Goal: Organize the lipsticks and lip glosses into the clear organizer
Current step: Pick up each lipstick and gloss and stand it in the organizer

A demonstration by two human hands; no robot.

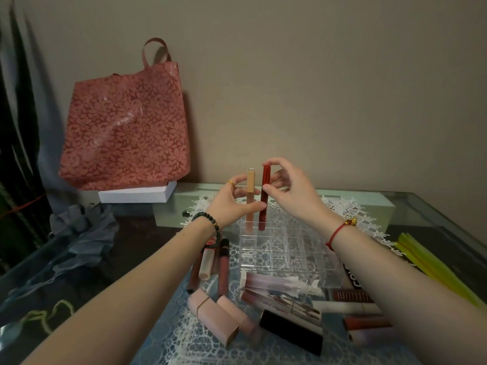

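Note:
The clear organizer [287,255] stands on a lace mat in the middle of the glass table. Two tubes stand upright in its far-left cells: a beige lip gloss [250,192] and a dark red lip gloss [264,204]. My left hand [232,200] pinches the beige tube at its middle. My right hand [291,189] grips the red tube near its cap. Loose lip glosses [210,264] lie left of the organizer. Two pink lipsticks [216,316], a black lipstick [292,331] and several tubes [284,292] lie in front of it.
A pink floral bag [126,127] leans on the wall at back left above a white box [137,196]. A long white box [369,204] lies behind the organizer. Yellow straws [432,267] lie at right, crumpled grey plastic [79,241] at left.

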